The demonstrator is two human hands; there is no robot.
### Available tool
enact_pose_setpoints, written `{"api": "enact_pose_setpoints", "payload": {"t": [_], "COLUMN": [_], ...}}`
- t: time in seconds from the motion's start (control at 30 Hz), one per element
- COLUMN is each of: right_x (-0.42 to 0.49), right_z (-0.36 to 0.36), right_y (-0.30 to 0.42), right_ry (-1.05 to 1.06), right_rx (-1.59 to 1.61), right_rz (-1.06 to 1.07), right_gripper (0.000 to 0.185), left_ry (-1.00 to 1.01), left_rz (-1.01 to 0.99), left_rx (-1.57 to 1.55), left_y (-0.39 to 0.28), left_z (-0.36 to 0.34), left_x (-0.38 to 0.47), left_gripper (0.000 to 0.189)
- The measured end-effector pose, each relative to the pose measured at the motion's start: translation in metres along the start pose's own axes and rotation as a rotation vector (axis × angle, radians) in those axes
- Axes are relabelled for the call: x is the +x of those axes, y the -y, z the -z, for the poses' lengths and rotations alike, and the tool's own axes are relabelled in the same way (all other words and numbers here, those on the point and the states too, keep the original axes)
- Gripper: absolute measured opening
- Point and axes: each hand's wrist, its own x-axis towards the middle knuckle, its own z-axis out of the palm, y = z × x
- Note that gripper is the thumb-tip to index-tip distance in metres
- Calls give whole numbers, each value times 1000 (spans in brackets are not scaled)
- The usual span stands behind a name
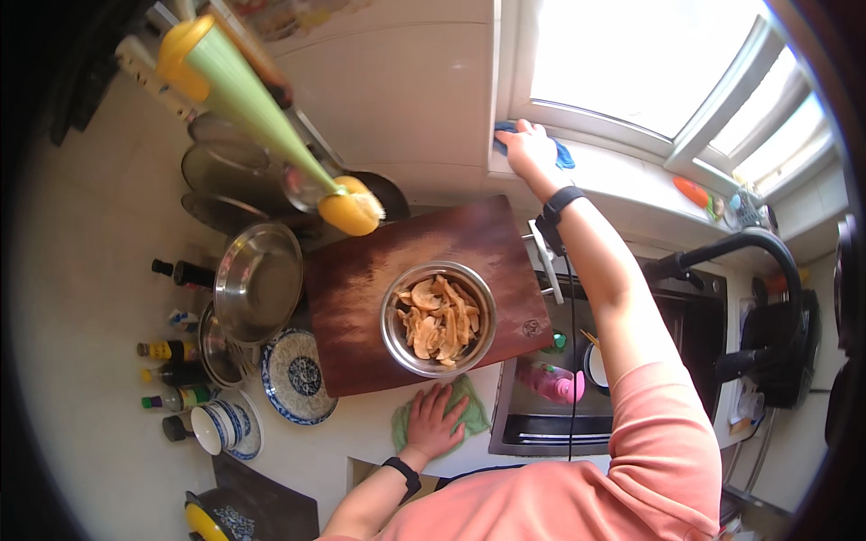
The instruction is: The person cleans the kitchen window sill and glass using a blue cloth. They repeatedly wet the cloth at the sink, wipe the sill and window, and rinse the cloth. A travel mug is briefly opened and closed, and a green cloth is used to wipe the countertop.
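Observation:
My left hand (433,420) lies flat, fingers spread, over a green cloth (475,406) on the white countertop, just below the wooden cutting board's front edge. Stretched out to the windowsill, my right hand (531,152) presses a blue cloth (563,156) into the sill's left corner; its fingertips are partly hidden. Between the two hands is the dark reddish cutting board (440,233). On it stands a metal bowl (490,331) filled with pale brown slices of food (440,321). A black band sits on each wrist.
Below my right arm is a sink (541,422) with a pink bottle (551,382) and a black faucet (764,237). Left of the board are a steel basin (259,284), a patterned plate (277,372), stacked bowls (215,426) and sauce bottles (179,373). A yellow-ended brush (270,128) hangs upper left.

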Motion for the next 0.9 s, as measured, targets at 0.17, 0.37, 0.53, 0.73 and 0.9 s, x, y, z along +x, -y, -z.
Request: {"api": "enact_pose_setpoints", "payload": {"t": [0.17, 0.37, 0.53, 0.73, 0.9], "right_x": [-9, -64, -83, -42, -17], "right_z": [9, 57, 62, 16, -5], "right_y": [-44, -175, -217, -129, -19], "right_ry": [-51, -14, 114, 39, -126], "right_rx": [47, -238, -357, -84, -6], "right_rz": [-56, -363, -528, -403, 1], "right_gripper": [29, 33, 30, 40, 26], "left_ry": [21, 17, -11, -7, 14], "left_rz": [13, 13, -1, 6, 18], "left_rx": [3, 5, 18, 18, -1], "left_y": [-2, -3, -3, -2, -2], "left_z": [2, 0, -1, 0, 1], "left_x": [0, 0, 0, -1, -1], "left_gripper": [54, 53, 54, 54, 54]}}
